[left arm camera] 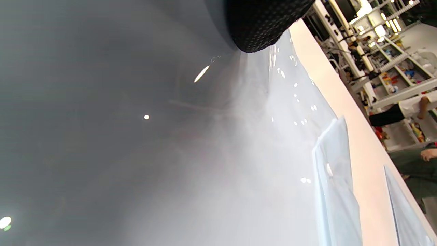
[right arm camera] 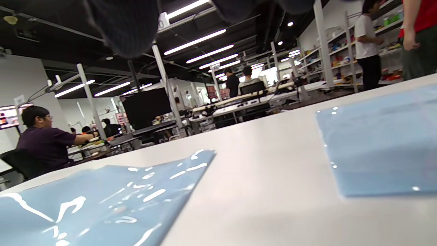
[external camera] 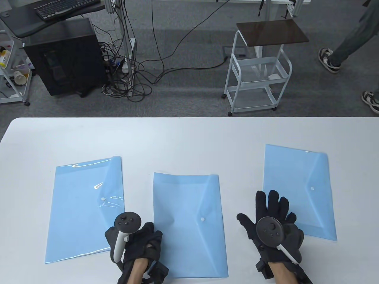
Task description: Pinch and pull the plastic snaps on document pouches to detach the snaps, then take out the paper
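Left hand (external camera: pixel 139 242), fingers curled under, rests at the middle pouch's (external camera: pixel 189 224) left edge; whether it grips is unclear. Right hand (external camera: pixel 271 219) lies spread flat, overlapping the right pouch's (external camera: pixel 299 189) left edge; snaps closed.

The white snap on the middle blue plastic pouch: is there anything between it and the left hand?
Nothing visible. The white snap lies uncovered on the middle blue plastic pouch, with only bare pouch surface between it and the left hand, which rests at that pouch's left edge.
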